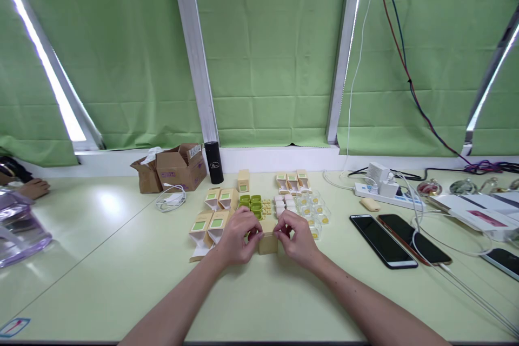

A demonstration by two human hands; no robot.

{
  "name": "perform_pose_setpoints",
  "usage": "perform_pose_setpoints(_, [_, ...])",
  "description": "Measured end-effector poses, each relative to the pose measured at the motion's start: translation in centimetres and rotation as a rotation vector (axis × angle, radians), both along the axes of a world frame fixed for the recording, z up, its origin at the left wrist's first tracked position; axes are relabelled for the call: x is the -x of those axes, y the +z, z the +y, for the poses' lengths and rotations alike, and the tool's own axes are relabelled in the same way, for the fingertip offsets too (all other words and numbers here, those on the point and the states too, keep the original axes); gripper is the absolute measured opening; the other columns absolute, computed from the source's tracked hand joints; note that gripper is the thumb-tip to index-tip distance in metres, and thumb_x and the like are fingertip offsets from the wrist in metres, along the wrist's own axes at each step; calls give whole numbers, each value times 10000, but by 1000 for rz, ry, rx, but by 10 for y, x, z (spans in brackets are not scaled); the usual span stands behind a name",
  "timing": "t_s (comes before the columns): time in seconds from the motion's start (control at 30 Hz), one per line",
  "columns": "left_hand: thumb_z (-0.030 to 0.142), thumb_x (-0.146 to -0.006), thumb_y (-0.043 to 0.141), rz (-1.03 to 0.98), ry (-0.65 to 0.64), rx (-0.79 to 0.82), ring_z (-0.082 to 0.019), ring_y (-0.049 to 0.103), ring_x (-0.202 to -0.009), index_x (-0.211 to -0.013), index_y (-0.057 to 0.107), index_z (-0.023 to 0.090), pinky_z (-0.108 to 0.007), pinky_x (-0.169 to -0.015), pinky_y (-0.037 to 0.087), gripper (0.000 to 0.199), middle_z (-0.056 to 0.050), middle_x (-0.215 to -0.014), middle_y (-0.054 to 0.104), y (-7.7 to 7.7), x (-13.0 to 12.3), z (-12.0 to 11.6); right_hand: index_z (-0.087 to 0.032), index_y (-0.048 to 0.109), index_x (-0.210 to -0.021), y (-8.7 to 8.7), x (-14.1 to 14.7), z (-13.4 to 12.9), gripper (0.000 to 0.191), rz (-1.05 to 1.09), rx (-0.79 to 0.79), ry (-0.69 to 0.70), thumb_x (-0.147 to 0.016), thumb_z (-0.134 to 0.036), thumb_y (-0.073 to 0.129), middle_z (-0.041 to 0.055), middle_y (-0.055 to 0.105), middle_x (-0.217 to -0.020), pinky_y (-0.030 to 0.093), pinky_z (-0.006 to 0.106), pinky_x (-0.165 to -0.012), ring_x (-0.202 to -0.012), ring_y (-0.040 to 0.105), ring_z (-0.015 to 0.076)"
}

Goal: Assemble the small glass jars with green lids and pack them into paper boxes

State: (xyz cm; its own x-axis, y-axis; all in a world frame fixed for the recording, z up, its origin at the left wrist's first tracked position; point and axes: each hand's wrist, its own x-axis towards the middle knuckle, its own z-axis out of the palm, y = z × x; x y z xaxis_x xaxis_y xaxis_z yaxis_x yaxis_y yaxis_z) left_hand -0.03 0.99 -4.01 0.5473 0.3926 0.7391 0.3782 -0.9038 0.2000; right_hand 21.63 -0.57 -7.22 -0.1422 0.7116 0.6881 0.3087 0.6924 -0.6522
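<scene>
Brown card box [268,245], pinched by your left grip [239,235] and right grip [299,239], looks light and bendy: hold its sides softly.

An office-like workroom
Green blinds [267,54] hang behind the long pale table [121,292]; on it sit groups of small kraft boxes [217,221], with phones [383,240] and a power strip [365,191] toward its right, another person's hand [37,188] at its left.
</scene>
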Motion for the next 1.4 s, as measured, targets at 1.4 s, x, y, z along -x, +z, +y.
perform_pose_setpoints(1.4, [205,-907,580,50,-33,2,-190,456,-603,-708,525,239,-431,-781,464,209,9,-598,537,-5,-1,2,-228,602,-625,-1,-1,1,170,-10,-5,21,-687,-70,613,-12,577,-660,357,279,-568,-601,526,161])
